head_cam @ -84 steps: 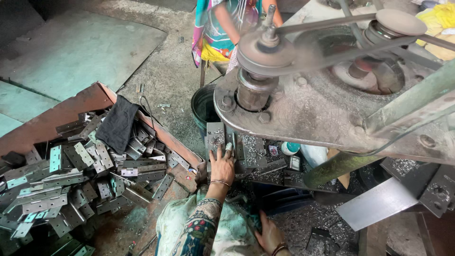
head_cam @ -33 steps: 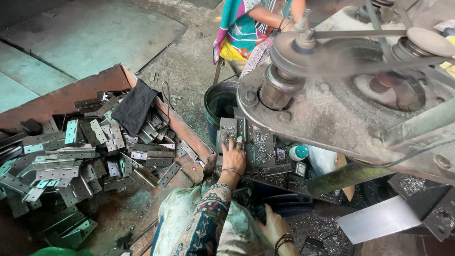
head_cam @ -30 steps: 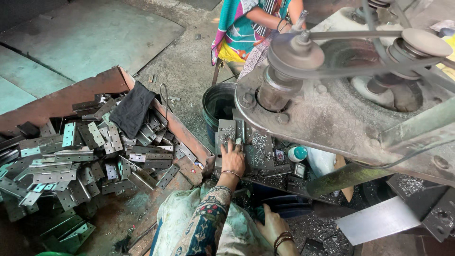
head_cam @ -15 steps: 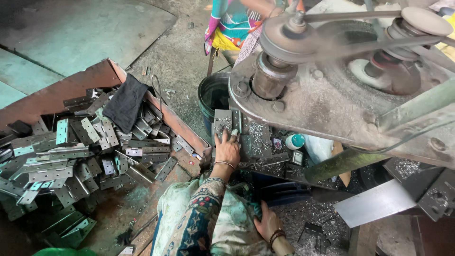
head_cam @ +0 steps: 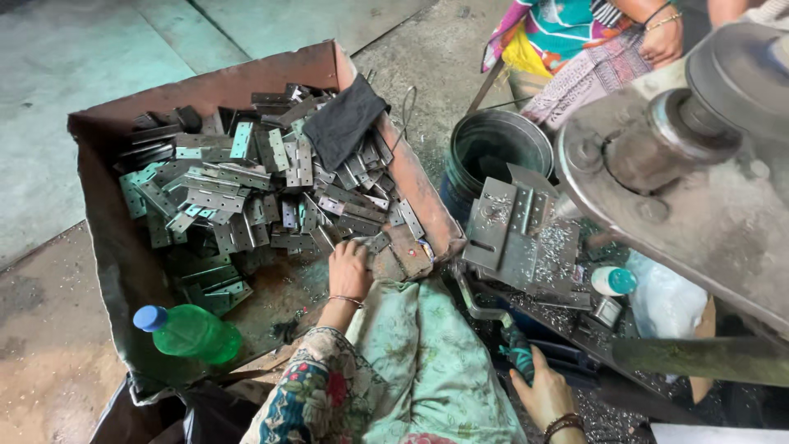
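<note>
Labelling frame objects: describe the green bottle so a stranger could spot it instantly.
Find the big rust-brown tray piled with grey metal hinge plates. The green bottle lies on its side in the tray's near corner, apart from the pile. It is the only translucent green plastic thing there, with a blue cap.

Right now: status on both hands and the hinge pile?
Left hand reaching into hinge plates in the rusty tray. Right hand gripping teal-handled lever. Black cloth lies on the pile; green bottle in the tray corner.
</note>
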